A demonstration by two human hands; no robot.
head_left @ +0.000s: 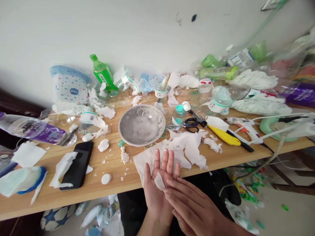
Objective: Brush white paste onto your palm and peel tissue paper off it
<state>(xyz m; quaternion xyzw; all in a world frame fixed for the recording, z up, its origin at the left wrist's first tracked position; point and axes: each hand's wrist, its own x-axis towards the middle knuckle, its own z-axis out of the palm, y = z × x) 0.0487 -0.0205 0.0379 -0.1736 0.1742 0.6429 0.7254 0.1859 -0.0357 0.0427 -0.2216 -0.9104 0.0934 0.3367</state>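
My left hand (159,190) is open, palm up, just in front of the table's edge. On its palm lies a small torn scrap of white paper (159,181). Fingers stretched out, my right hand (192,203) rests across the left palm, its fingertips at the lower edge of the scrap. Beyond the hands stands a metal bowl (142,126) with a cloudy whitish content. A white tissue sheet (147,160) and torn tissue pieces (194,150) lie on the table between the bowl and my hands.
Scissors (191,125), a yellow-handled cutter (223,135) and a glue gun (246,127) lie to the right, with cables. At left are a phone (78,167), a lying purple-labelled bottle (36,129) and a white cap (106,179). A green bottle (104,75) stands behind.
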